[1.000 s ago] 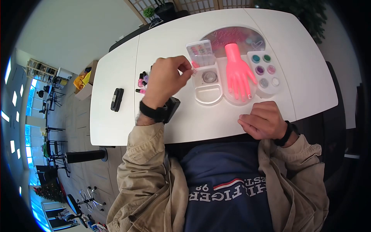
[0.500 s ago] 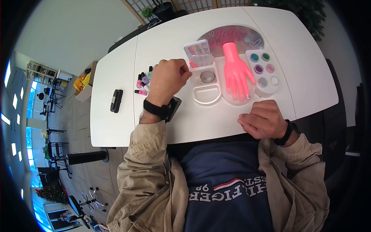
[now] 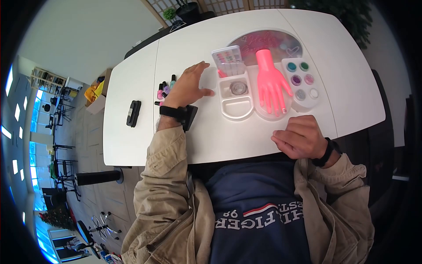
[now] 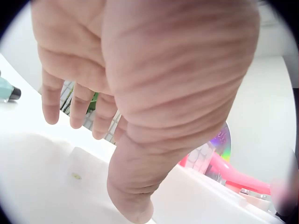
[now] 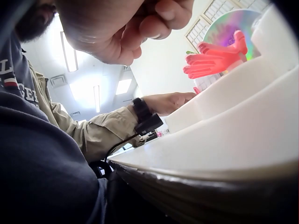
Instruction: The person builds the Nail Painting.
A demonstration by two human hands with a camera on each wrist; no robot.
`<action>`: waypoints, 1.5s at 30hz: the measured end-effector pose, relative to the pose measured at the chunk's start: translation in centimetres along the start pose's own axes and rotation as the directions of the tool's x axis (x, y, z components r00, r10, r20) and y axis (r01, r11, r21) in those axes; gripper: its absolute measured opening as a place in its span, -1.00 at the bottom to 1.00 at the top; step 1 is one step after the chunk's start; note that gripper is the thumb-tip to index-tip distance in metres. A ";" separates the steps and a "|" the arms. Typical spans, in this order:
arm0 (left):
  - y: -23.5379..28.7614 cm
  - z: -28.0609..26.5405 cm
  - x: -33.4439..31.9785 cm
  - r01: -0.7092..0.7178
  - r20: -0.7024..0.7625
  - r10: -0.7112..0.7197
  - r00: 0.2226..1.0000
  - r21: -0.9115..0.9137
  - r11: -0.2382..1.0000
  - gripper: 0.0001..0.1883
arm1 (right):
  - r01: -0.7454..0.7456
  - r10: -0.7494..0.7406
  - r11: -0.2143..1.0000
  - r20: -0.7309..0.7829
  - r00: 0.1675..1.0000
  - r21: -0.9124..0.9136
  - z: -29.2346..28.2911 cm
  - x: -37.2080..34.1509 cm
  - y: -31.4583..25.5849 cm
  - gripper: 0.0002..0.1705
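My left hand (image 3: 187,87) hovers palm down with fingers spread, between the nail polish bottles (image 3: 165,84) and the white manicure set tray (image 3: 237,115). Under it, in the left wrist view, a small clear sheet (image 4: 86,163) with a yellowish spot lies on the white tabletop. My right hand (image 3: 301,137) is at the table's front edge, fingers curled in and thumb against the index finger; nothing shows in it. A pink model hand (image 3: 271,83) lies on the middle of the set, fingers toward me, a small decoration on one fingertip.
A clear lidded case (image 3: 228,57) of colourful nails stands open at the tray's back left. Glitter pots (image 3: 295,80) fill the right side. Behind is a round mirror (image 3: 246,39). A black stapler-like object (image 3: 133,113) lies far left. A coiled clear item (image 3: 238,88) sits in one compartment.
My left hand was pinching a small clear strip beside the case; its fingers have now opened and it has drawn slightly left. My right hand has stayed put.
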State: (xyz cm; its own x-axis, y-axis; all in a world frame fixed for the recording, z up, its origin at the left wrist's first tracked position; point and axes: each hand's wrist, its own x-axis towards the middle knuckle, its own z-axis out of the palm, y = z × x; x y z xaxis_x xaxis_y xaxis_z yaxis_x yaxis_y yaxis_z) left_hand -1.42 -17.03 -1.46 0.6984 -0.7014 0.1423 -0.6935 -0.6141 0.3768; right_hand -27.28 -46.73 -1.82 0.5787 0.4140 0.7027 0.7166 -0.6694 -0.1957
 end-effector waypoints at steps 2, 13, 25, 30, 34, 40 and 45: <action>-0.4 0.5 0.0 0.016 0.016 -0.016 1.000 -0.021 1.000 -0.06 | -0.004 0.004 1.000 0.002 1.000 0.010 -0.1 0.1 -0.1 -0.80; -1.5 -0.3 0.4 0.073 0.055 -0.076 0.996 0.040 0.996 -0.11 | -0.010 0.010 1.000 -0.008 1.000 0.010 0.1 0.0 0.0 -0.81; 4.6 -7.2 -1.4 0.035 -0.093 -0.035 0.995 -0.001 0.999 -0.18 | -0.003 0.003 1.000 -0.030 1.000 -0.008 -0.1 0.2 0.0 -0.79; 10.7 -8.5 -3.7 -0.460 -0.113 0.446 0.888 -0.216 0.861 -0.11 | -0.060 0.051 0.996 -0.137 0.989 -0.060 -0.5 0.5 -0.3 -0.70; 13.5 -5.6 -4.1 -0.563 -0.012 0.599 0.801 -0.359 0.745 -0.04 | -0.080 0.071 0.996 -0.210 0.975 -0.033 -0.4 0.1 -0.2 -0.61; 14.9 -3.0 -4.0 -0.520 0.137 0.637 0.759 -0.462 0.718 -0.18 | 0.068 -0.078 0.994 -0.114 0.990 -0.090 -1.6 1.1 -0.4 -0.67; 15.1 -3.9 -4.0 -0.537 -0.004 0.573 0.820 -0.353 0.766 -0.40 | 0.054 -0.075 0.980 -0.105 0.992 -0.194 -2.0 1.1 -0.7 -0.78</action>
State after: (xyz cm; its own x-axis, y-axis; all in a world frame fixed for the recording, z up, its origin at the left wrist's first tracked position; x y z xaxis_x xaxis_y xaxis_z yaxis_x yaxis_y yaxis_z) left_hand -14.00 -22.08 7.25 0.1763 -0.9251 0.3364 -0.8438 0.0339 0.5355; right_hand -27.93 -47.09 0.42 0.4795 0.3962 0.7830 0.6576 -0.7530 -0.0216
